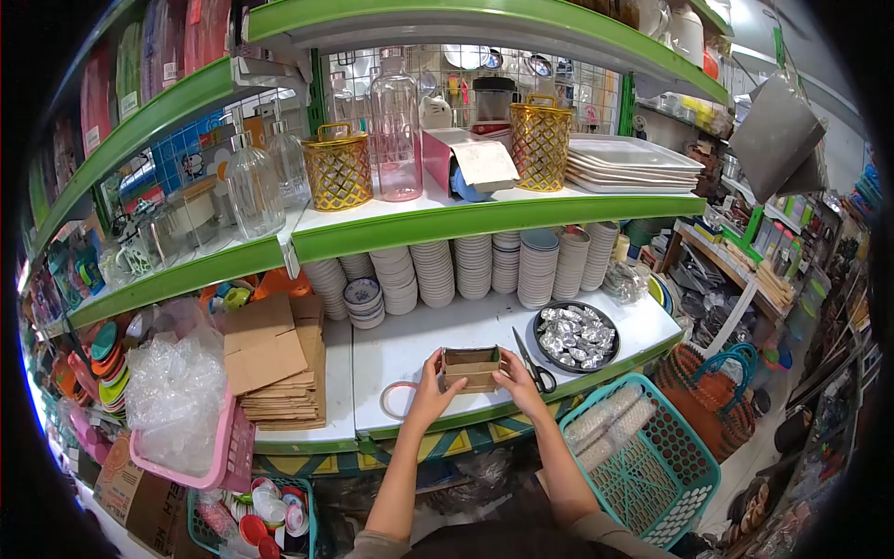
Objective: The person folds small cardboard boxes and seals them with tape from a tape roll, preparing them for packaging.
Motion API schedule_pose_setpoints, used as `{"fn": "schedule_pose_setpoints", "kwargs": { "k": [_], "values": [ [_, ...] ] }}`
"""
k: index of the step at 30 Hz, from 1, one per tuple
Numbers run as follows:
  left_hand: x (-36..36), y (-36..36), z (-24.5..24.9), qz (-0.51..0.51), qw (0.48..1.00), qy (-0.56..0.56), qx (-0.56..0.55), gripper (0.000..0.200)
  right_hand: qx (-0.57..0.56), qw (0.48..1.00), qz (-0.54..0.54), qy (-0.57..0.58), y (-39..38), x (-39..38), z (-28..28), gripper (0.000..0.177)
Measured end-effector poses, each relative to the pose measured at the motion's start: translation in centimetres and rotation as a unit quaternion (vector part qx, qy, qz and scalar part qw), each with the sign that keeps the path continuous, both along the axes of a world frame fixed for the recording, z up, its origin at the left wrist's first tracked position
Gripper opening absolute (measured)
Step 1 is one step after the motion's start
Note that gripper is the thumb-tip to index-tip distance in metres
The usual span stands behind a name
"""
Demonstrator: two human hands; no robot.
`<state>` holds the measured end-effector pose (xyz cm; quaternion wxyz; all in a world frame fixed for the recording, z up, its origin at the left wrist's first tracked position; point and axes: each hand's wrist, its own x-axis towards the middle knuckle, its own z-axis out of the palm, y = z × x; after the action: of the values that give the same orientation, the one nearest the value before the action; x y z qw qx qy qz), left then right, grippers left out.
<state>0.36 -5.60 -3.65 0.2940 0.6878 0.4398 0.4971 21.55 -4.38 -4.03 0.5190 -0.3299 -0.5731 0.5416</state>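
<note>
**Hands.** The left hand [430,393] and the right hand [518,380] are apart. Each is clamped on one end of a small brown cardboard box [470,368], which is open at the top. The left hand grips the left end and the right hand grips the right end, with the fingers curled over the upper edges.

**Box position.** The box is just below the centre of the frame. It sits at the front of a white shelf with a green edge [410,345], between the two hands.

**Adjacent items, same shelf.**
- A pair of black-handled scissors [531,361] lies just right of the right hand, blades pointing to the rear.
- A round dark tray [575,305] is right of the scissors and holds crumpled silver foil pieces [575,337].
- A thin pale ring [384,401] lies flat near the left wrist, at the shelf edge.
- A stack of flattened brown cardboard sheets [275,359] is well to the left.
- Stacks of white bowls [470,265] line the rear of the shelf.

**Outer area.**
- A pink plastic basket [219,447] at lower left holds clear bubble wrap [172,391].
- A teal perforated plastic basket [670,456] is at lower right.
- On the shelf above, a tall clear glass bottle [396,130] stands beside a gold wire basket [337,168].
</note>
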Motion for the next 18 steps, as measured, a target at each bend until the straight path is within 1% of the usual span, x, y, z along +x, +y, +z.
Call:
{"fn": "schedule_pose_setpoints", "kwargs": {
  "k": [5,10,12,13,14,15,16,17,18],
  "values": [
    [1.2,-0.7,0.9,0.02,1.0,0.023,0.006,0.074,0.011,1.0,-0.011,-0.005,-0.3,-0.3,-0.1,0.058],
    [1.4,-0.6,0.0,0.023,0.999,0.037,-0.009,0.072,0.006,1.0,-0.01,-0.005,-1.0,-0.6,0.8,0.061],
    [1.4,-0.7,0.0,0.023,0.999,0.038,-0.01,0.07,0.037,0.998,-0.059,-0.004,-1.5,-1.3,1.2,0.06],
    [1.3,-0.6,0.2,0.023,0.999,0.039,-0.01,0.07,0.037,0.998,-0.059,-0.003,-1.7,-1.5,1.6,0.06],
    [1.3,-0.6,0.2,0.025,0.999,0.04,-0.004,0.069,0.126,0.976,-0.152,-0.096,-1.9,-1.8,1.9,0.057],
    [1.3,-0.7,0.2,0.028,0.999,0.042,0.001,0.068,0.211,0.929,-0.24,-0.187,-2.3,-2.0,2.4,0.054],
    [1.3,-0.7,0.1,0.028,0.999,0.043,-0.001,0.068,0.282,0.889,-0.277,-0.23,-3.1,-2.5,4.3,0.044],
    [1.3,-0.8,0.1,0.028,0.998,0.048,0.002,0.067,0.28,0.89,-0.277,-0.23,-3.3,-2.7,4.9,0.044],
    [1.3,-0.8,0.0,0.029,0.998,0.055,0.006,0.066,0.323,0.852,-0.285,-0.296,-3.5,-2.9,5.3,0.042]
  ]
}}
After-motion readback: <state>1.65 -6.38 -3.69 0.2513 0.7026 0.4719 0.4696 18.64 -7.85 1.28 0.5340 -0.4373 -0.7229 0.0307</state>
